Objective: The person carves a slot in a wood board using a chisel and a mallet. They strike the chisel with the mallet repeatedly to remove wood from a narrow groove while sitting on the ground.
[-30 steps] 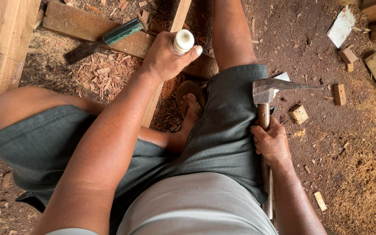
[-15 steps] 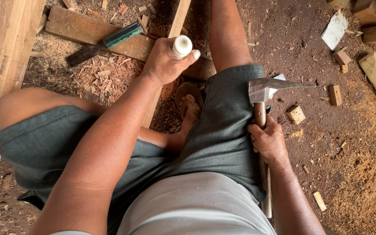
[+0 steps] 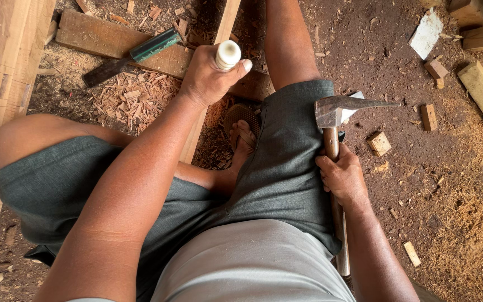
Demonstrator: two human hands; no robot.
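Note:
My left hand (image 3: 208, 75) is closed around the pale round handle of a chisel (image 3: 227, 54), held upright over a narrow wooden strip (image 3: 214, 72) that runs up the floor between my legs. My right hand (image 3: 342, 179) grips the wooden handle of a hammer (image 3: 336, 109), whose steel head rests against my right thigh. I sit on the floor in grey shorts, one sandalled foot (image 3: 242, 128) tucked under.
A second chisel with a green handle (image 3: 135, 56) lies on a plank (image 3: 118, 42) at upper left, above a heap of wood chips (image 3: 135, 95). A wide timber (image 3: 1, 84) runs along the left. Offcut blocks (image 3: 380, 144) and sawdust litter the dirt floor on the right.
The left hand with the chisel has shifted slightly toward the strip. The right hand and hammer stay in place against the thigh.

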